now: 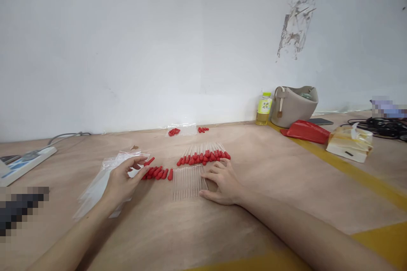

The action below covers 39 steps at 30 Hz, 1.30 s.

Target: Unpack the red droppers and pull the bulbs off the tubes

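My left hand (pixel 124 175) holds a slim red rubber bulb (pixel 149 161) at its fingertips, above a pile of similar red bulbs (pixel 157 172). To the right of that pile lies a row of thin clear glass tubes (pixel 186 184), side by side. My right hand (pixel 226 183) rests at the right end of this row, thumb and index finger apart. One slightly tilted tube (pixel 205 183) lies between them, touched by the index finger. Just beyond are several droppers (pixel 203 156), tubes fitted with red bulbs, their bulb ends toward me.
Clear zip bags (pixel 101 178) lie under and beside my left forearm. Near the wall sit a bag with red bulbs (pixel 174 132) and a loose cluster (pixel 203 129). A power strip (pixel 32 164) is left; a bottle (pixel 263 109), handbag (pixel 294 106) and tissue pack (pixel 349 144) stand right.
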Each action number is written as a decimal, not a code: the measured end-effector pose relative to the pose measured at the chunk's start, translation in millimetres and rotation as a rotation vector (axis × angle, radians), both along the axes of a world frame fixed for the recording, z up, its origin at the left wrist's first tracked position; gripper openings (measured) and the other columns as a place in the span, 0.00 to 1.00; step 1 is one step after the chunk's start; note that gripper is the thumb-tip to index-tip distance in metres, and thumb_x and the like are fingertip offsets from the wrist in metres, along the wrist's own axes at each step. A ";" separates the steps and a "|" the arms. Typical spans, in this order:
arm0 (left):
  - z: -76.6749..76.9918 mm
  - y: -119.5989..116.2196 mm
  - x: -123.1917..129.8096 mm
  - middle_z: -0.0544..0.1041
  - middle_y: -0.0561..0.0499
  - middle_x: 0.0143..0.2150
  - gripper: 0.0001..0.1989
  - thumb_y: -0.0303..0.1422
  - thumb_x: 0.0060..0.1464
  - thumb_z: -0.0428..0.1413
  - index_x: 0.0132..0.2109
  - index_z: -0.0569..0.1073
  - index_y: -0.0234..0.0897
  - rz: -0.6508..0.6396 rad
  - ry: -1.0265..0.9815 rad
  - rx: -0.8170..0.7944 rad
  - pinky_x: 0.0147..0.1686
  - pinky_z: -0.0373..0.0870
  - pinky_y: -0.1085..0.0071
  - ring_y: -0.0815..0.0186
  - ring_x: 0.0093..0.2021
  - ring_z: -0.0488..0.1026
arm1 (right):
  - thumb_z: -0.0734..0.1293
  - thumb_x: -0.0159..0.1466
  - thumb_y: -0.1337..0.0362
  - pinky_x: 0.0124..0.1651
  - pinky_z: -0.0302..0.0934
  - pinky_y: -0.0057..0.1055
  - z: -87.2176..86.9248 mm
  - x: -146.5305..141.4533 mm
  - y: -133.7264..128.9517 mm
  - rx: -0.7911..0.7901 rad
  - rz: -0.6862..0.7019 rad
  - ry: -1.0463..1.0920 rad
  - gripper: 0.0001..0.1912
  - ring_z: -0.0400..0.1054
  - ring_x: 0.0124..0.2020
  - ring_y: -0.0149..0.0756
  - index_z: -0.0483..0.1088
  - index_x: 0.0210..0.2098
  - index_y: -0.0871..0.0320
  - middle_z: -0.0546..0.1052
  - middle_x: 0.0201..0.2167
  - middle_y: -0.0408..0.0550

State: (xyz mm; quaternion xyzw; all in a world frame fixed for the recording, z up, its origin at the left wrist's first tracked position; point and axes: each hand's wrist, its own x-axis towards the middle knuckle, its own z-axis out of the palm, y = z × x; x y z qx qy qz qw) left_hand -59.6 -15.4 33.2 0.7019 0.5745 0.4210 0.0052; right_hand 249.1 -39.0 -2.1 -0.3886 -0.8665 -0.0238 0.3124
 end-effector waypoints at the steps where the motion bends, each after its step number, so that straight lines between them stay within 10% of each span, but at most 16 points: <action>1: 0.7 -0.3 -0.2 0.75 0.51 0.39 0.19 0.47 0.44 0.53 0.41 0.71 0.41 0.005 0.001 -0.003 0.31 0.66 0.71 0.66 0.33 0.71 | 0.64 0.52 0.47 0.52 0.40 0.44 0.0 0.3 -0.1 -0.002 0.006 -0.008 0.22 0.60 0.41 0.38 0.70 0.41 0.52 0.74 0.35 0.45; 33: -4.6 5.3 3.3 0.73 0.49 0.40 0.16 0.45 0.51 0.48 0.39 0.73 0.41 -0.127 0.333 0.021 0.44 0.62 0.66 0.60 0.43 0.68 | 0.64 0.54 0.49 0.52 0.43 0.42 0.6 1.7 -1.0 0.006 0.043 -0.038 0.23 0.60 0.43 0.38 0.67 0.46 0.51 0.71 0.40 0.47; 39: 19.5 51.4 22.4 0.71 0.47 0.44 0.17 0.42 0.52 0.46 0.41 0.72 0.40 -0.339 0.463 -0.183 0.47 0.60 0.65 0.60 0.45 0.67 | 0.63 0.54 0.49 0.51 0.44 0.41 1.3 1.6 -0.2 -0.011 0.043 -0.060 0.23 0.60 0.44 0.38 0.67 0.46 0.52 0.71 0.40 0.47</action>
